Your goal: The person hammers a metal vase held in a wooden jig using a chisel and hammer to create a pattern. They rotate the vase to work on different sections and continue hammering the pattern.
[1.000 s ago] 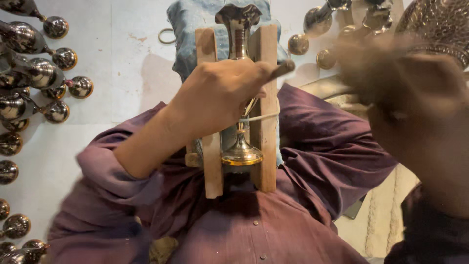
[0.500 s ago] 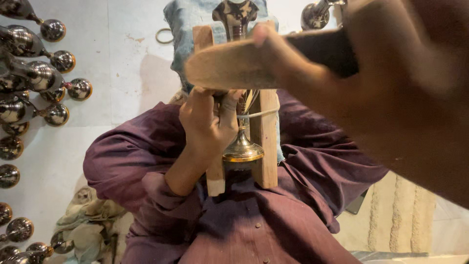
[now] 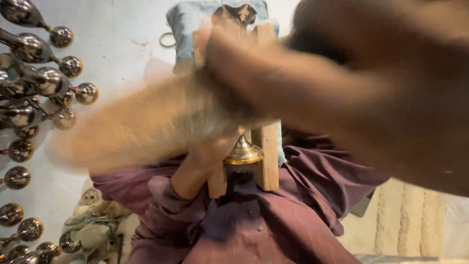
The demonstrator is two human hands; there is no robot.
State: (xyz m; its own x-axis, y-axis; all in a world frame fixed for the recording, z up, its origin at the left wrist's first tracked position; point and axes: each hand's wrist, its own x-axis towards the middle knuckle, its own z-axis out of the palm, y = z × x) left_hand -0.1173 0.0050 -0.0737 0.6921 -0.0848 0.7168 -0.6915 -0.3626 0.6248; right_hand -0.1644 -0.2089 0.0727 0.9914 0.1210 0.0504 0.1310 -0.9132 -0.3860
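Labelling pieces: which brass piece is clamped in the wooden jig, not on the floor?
The golden bell-shaped brass piece between the wooden jig slats; the others lie loose at left.

The person's right hand (image 3: pixel 371 93) fills the upper right of the head view from about one to four o'clock, so close to the camera that it blurs into a broad brown mass; its fingers (image 3: pixel 234 63) point toward nine o'clock and appear curled, though the smear leaves the grip uncertain. A second pale streak of motion blur runs from centre out toward eight o'clock. Below it, the left hand (image 3: pixel 215 146) sits just under centre, fingers hidden behind the blur, its wrist angling down toward seven o'clock into a rolled maroon cloth sleeve (image 3: pixel 166 195). Both forearms are bare.
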